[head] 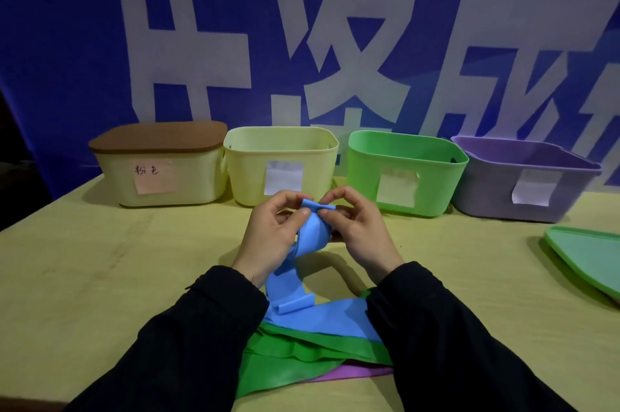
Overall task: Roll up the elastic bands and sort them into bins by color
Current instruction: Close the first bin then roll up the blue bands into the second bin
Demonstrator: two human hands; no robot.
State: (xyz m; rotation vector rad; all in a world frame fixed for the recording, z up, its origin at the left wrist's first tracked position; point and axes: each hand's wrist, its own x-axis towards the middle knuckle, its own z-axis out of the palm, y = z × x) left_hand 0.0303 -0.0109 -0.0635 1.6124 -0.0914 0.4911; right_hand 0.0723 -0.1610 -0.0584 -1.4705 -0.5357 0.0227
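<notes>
Both fingers (303,215) pinching top end of blue elastic band (310,237), L hand (271,237) + R hand (359,230) side by side, held above tabletop (117,260). Band thin, soft, floppy, stretchy, light; tail drapes onto green band (302,351) + purple band (352,373). Best hold at end edge, roll tight w/ thumbs. Bins behind, no blue bin visible.

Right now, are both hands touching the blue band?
Touching. The head view shows the left hand and right hand each pinching the top end of the blue band between fingertips.
</notes>
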